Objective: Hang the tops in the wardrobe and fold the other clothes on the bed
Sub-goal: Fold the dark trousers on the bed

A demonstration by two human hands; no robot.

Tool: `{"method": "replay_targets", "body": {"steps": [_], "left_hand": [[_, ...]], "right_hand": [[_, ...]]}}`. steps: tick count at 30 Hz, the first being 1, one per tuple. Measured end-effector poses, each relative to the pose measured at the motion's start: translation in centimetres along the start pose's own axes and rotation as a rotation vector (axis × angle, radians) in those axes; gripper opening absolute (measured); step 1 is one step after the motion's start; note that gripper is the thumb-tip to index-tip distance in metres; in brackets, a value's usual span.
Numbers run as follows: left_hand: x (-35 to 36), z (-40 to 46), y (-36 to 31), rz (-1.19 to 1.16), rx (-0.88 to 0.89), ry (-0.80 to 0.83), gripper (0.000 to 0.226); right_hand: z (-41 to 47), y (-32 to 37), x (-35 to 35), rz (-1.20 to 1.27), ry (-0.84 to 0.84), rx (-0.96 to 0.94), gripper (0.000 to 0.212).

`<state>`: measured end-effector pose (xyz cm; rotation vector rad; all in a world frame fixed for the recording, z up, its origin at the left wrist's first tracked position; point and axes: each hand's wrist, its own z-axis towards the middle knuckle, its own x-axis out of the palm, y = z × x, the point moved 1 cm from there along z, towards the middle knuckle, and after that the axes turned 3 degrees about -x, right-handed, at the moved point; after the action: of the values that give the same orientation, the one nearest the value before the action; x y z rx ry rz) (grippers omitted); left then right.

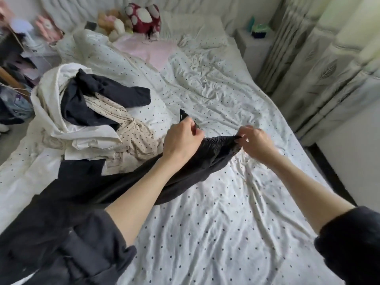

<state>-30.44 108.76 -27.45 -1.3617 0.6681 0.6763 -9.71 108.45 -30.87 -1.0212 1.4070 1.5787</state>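
A black garment with a gathered elastic waistband stretches across the polka-dot bed. My left hand grips one end of the waistband, with a black corner sticking up above the fingers. My right hand pinches the other end of the band. The rest of the garment trails down to the lower left under my left forearm. A pile of clothes lies to the left: white cloth, dark navy pieces and a cream dotted garment.
Stuffed toys and a pink cloth lie at the head of the bed. A white nightstand stands at the back right, curtains hang along the right side, and clutter sits at the far left.
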Motion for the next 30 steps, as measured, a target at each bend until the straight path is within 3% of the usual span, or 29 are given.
{"method": "replay_targets", "body": {"steps": [3, 5, 7, 10, 13, 18, 25, 27, 30], "left_hand": [[4.0, 0.4, -6.9, -0.021, 0.024, 0.015, 0.019], [7.2, -0.2, -9.6, 0.032, 0.014, 0.16, 0.02], [12.6, -1.4, -13.1, 0.079, 0.018, 0.354, 0.021], [17.1, -3.8, -12.6, 0.1, 0.0, 0.696, 0.025], [19.6, -5.4, -11.1, 0.148, -0.033, 0.863, 0.029], [20.7, -6.0, -6.4, 0.37, -0.087, 0.779, 0.041], [23.2, -7.6, -0.3, 0.691, -0.107, 0.683, 0.069], [24.0, -8.0, 1.1, 0.816, -0.076, 0.657, 0.066], [25.3, -8.7, 2.8, 0.969, 0.008, 0.569, 0.042]], "right_hand": [[-0.4, -6.0, -3.9, 0.089, -0.12, 0.074, 0.011], [-1.6, -9.8, -4.4, 0.12, -0.056, 0.132, 0.011], [-3.9, -15.8, -5.3, 0.129, 0.124, 0.244, 0.013], [-6.9, -19.9, -3.1, 0.179, 0.536, 0.438, 0.025], [-8.7, -22.6, -1.4, 0.206, 0.659, 0.484, 0.031], [-10.1, -23.6, 1.9, 0.287, 0.655, 0.464, 0.021], [-8.5, -23.1, 9.0, 0.345, 0.621, 0.434, 0.039], [-8.0, -22.9, 10.8, 0.239, 0.584, 0.436, 0.034], [-7.1, -22.3, 12.9, 0.033, 0.56, 0.369, 0.031]]}}
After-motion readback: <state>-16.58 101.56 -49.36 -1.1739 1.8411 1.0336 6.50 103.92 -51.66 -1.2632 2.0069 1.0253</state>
